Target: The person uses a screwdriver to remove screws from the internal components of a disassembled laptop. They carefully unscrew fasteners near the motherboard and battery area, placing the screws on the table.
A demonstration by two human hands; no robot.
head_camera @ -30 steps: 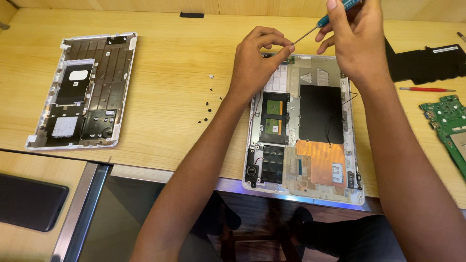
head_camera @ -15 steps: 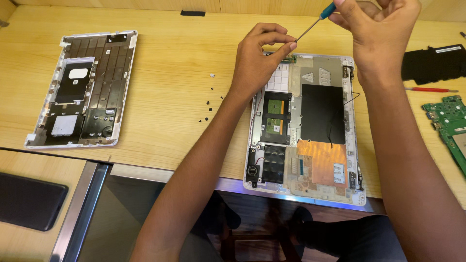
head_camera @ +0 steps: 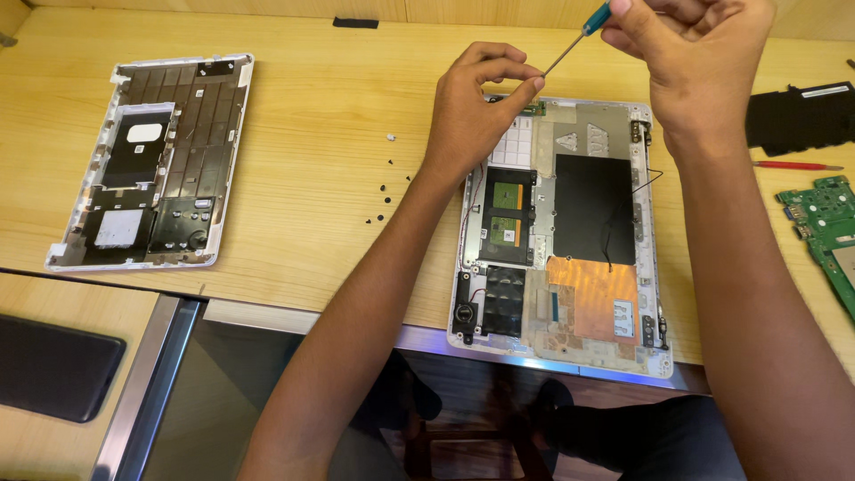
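While the right hand (head_camera: 699, 53) has lifted higher and further right than a second ago, its fingers stay clenched round the blue-handled screwdriver (head_camera: 574, 37), whose thin shaft slants down to the left hand (head_camera: 476, 111). That hand is closed in a pinch, fingertips (head_camera: 532, 85) meeting the tool's tip at the top edge of the opened laptop base (head_camera: 561, 232), so the driver seems tilted flatter over the same corner (whether a screw sits there is too small to tell). Just left of the left wrist lie loose black screws (head_camera: 381, 189). Further left rests the removed bottom cover (head_camera: 151, 165). Right of the right forearm sit a black battery pack (head_camera: 802, 116), a red screwdriver (head_camera: 793, 166) and a green circuit board (head_camera: 824, 232).
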